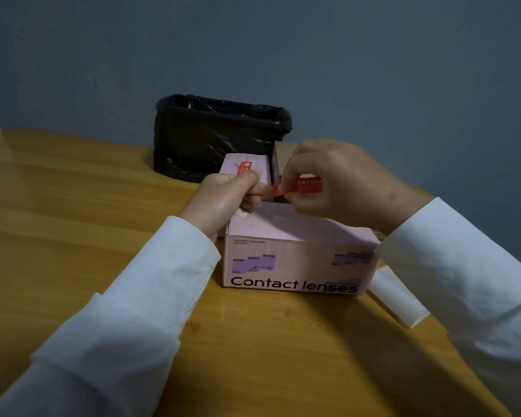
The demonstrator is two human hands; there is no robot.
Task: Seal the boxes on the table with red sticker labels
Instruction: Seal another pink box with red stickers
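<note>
I see the sticker (297, 186) above the far top edge of the near box (298, 257), long axis running left-right, printed face toward me. My right hand (334, 182) pinches its right part; my left hand (226, 197) pinches its left end. A second box (247, 167), already stickered, stands just behind the near box.

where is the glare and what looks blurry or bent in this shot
Head view: glare streaks the wooden table at left; the dim red sticker print is too soft to read; the wide lens bows the table edges; both sleeves smear near the corners.
</note>
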